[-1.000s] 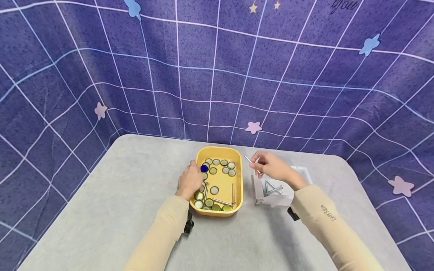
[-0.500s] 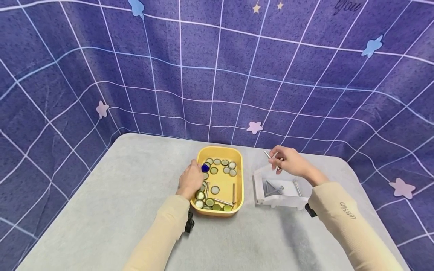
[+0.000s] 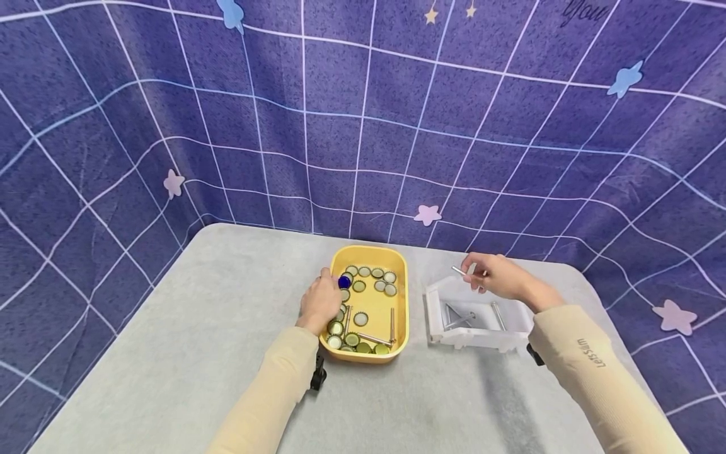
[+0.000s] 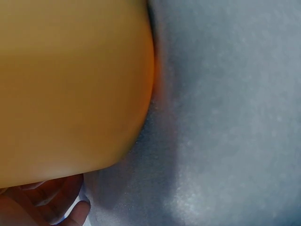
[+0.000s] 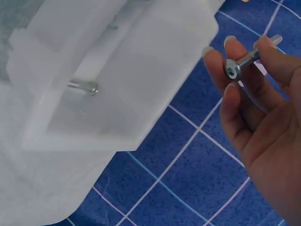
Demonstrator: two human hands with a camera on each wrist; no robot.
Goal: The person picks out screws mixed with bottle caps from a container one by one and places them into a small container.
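Note:
My left hand (image 3: 321, 301) grips the left side of a yellow plastic tub (image 3: 401, 328). The left wrist view shows curled fingers (image 4: 51, 197) at the tub's outer wall. In the tub are bottle caps, among them a blue one (image 3: 344, 282), and a few long bolts, one upright along the right side (image 3: 392, 325). My right hand (image 3: 501, 277) pinches a silver bolt (image 5: 247, 60) between thumb and fingers, its socket head showing in the right wrist view. That hand is over the back of a white translucent bin (image 3: 433, 315), which has several bolts (image 3: 498, 316) inside.
Both containers stand on a grey table (image 3: 227, 290), the bin to the right of the tub with a gap between. Behind the table's back edge hangs a purple-blue curtain (image 3: 329, 157) with grid lines and stars.
Carrying the bolt, my right hand has moved right, from between the two containers to above the bin. One more bolt in the bin has come into sight. My left hand stays at the tub.

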